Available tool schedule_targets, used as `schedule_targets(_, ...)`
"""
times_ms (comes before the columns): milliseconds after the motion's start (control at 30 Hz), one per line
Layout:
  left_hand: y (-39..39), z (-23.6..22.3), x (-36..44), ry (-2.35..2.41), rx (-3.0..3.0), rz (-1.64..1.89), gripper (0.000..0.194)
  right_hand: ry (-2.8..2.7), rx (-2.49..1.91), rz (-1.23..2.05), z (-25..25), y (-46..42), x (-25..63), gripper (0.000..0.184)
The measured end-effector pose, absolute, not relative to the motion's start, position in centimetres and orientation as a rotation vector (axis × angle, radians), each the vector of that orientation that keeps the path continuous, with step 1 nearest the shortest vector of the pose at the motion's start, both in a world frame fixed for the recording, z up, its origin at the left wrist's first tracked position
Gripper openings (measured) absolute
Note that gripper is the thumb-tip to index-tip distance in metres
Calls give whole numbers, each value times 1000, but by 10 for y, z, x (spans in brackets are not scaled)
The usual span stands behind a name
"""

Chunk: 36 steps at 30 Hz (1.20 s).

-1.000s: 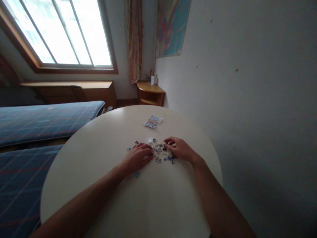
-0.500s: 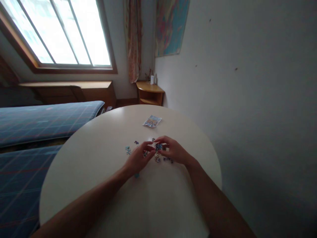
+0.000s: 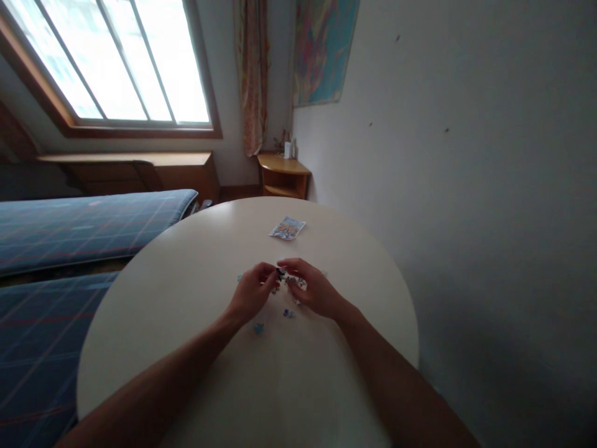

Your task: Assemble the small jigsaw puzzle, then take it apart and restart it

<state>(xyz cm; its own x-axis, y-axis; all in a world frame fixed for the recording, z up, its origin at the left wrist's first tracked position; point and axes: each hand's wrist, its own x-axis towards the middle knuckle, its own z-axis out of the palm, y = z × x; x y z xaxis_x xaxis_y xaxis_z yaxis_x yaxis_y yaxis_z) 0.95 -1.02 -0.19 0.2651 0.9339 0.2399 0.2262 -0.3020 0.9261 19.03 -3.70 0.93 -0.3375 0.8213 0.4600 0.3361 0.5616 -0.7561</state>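
Observation:
My left hand (image 3: pixel 253 289) is closed, its thumb and fingers pinching a dark puzzle piece (image 3: pixel 280 272). Curved around the loose puzzle pieces (image 3: pixel 298 282) is my right hand (image 3: pixel 313 287), thumb and fingers apart; its fingertips come close to the dark piece, and I cannot tell whether they touch it. Part of the pile is hidden behind both hands. A small blue and white piece (image 3: pixel 288 313) lies nearer to me, and a light-blue piece (image 3: pixel 258 328) rests below my left wrist.
Beyond my hands a small printed picture sheet (image 3: pixel 288 228) lies on the round white table (image 3: pixel 186 274). Blue plaid mattresses (image 3: pixel 93 224) are at the left, and a white wall (image 3: pixel 466 218) stands to the right. A wooden corner shelf (image 3: pixel 284 166) is behind the table.
My right hand has moved left towards my left hand, gathering pieces along with it. The blue and white pieces that lay under the right hand are now further left. My left hand has closed on a dark piece.

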Motion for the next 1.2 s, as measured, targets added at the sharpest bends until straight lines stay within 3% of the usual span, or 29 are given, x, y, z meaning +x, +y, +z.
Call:
schedule_targets(400,-7,-7,8,1089,1794,1049,28,-1702,-1152,728,12,-31,190,14)
schedule_targets(633,-5,0,3,1166,1957,1020,22,-1680,-1212,806,9,-30,194,27)
schedule_targets(733,-5,1,1,1102,2010,967,22,-1734,-1209,817,10,-31,192,24)
schedule_targets(1033,7,-8,-14,1322,2346,875,17,-1919,-1512,431,16,-28,211,22)
schedule_targets(1200,3,-11,-13,1217,2513,752,25,-2105,-1574,322,6,-29,212,40)
